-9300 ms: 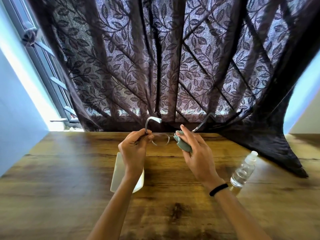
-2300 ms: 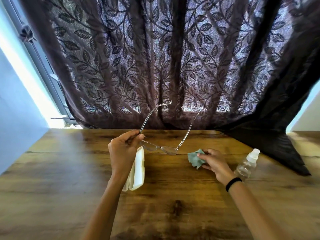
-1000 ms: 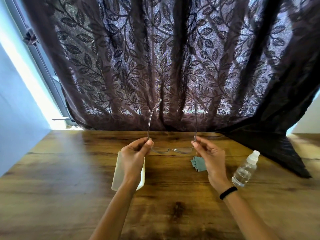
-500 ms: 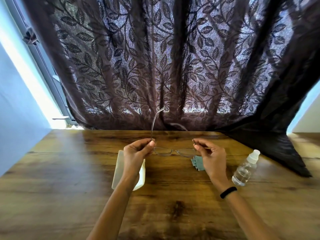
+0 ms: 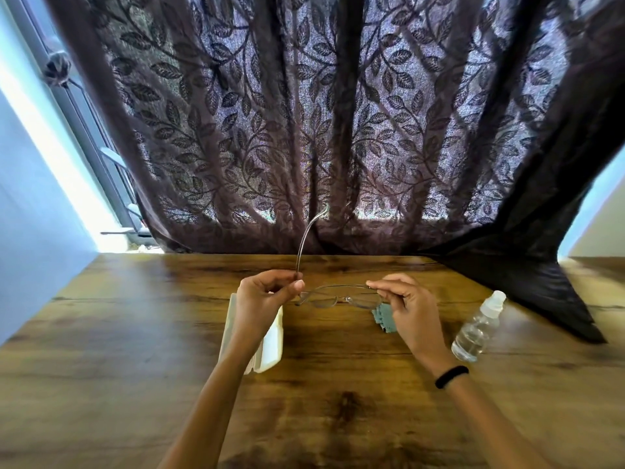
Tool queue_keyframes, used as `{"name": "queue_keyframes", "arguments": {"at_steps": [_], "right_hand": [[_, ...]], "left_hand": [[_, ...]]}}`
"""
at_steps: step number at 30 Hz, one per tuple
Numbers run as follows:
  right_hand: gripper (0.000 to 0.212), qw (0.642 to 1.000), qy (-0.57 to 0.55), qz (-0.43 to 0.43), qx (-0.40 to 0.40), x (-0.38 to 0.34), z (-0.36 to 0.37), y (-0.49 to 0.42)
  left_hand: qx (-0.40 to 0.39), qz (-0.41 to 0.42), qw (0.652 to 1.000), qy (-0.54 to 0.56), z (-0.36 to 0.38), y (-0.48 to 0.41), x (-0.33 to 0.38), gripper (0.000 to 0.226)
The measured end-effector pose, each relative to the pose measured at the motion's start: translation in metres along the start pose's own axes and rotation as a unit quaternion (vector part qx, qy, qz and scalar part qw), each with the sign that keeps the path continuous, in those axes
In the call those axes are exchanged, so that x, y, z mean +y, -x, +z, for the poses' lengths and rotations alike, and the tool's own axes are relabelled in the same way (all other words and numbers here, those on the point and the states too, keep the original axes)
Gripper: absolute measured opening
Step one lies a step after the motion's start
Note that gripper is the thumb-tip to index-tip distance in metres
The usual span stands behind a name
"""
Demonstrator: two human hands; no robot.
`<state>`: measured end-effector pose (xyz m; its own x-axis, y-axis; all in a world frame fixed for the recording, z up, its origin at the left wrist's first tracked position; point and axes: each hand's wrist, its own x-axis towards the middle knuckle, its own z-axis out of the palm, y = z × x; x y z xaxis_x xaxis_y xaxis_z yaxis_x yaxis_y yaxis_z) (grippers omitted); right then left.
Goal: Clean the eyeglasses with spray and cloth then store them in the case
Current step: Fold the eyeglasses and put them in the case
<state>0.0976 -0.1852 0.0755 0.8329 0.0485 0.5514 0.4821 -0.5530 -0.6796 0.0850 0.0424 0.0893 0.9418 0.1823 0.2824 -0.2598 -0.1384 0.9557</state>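
I hold thin-framed eyeglasses (image 5: 338,296) above the wooden table (image 5: 135,350). My left hand (image 5: 267,296) pinches the left hinge, and that temple arm stands straight up. My right hand (image 5: 406,306) pinches the right end of the frame, where the other temple arm lies folded across the top of the lenses. A white glasses case (image 5: 270,343) lies under my left wrist, partly hidden by it. The teal cloth (image 5: 384,318) sits on the table beneath my right hand. A clear spray bottle (image 5: 478,328) with a white cap stands to the right.
A dark leaf-patterned curtain (image 5: 338,130) hangs along the table's far edge and drapes onto its right corner (image 5: 527,282). A window frame (image 5: 84,130) and a pale wall are at the left.
The cloth was put down on the table. My right hand then took the right end of the glasses and folded the right temple arm down across the lenses.
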Motion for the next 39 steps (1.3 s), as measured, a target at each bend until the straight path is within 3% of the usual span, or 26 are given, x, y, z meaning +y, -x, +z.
{"name": "queue_keyframes", "arguments": {"at_steps": [11,18,22,27,31,35,37,39], "right_hand": [[0.022,0.999,-0.013,0.036,-0.02,-0.004,-0.004,-0.003],[0.014,0.989,-0.101,0.108,-0.01,-0.005,-0.01,-0.009],[0.015,0.953,-0.229,0.195,-0.024,0.0,-0.014,-0.007],[0.014,0.883,-0.359,0.303,-0.004,0.009,-0.011,-0.004],[0.008,0.833,-0.432,0.344,0.019,0.008,-0.006,-0.002],[0.012,0.789,-0.482,0.381,0.02,0.003,0.005,-0.004],[0.018,0.774,-0.489,0.401,0.005,0.0,0.013,-0.005],[0.01,0.768,-0.495,0.406,-0.023,-0.007,0.023,-0.006]], "left_hand": [[0.003,0.107,0.954,-0.279,0.002,0.003,-0.003,0.015],[-0.038,0.127,0.946,-0.297,0.003,0.007,-0.003,0.012],[-0.064,0.069,0.968,-0.233,-0.001,0.002,-0.006,0.011],[-0.086,-0.056,0.995,-0.011,-0.007,0.01,-0.012,0.013],[-0.076,-0.147,0.979,0.117,-0.01,0.019,-0.022,0.017],[-0.059,-0.186,0.963,0.187,-0.017,0.035,-0.03,0.024],[-0.029,-0.196,0.958,0.206,-0.021,0.045,-0.032,0.023],[0.029,-0.21,0.951,0.224,-0.024,0.054,-0.036,0.017]]}}
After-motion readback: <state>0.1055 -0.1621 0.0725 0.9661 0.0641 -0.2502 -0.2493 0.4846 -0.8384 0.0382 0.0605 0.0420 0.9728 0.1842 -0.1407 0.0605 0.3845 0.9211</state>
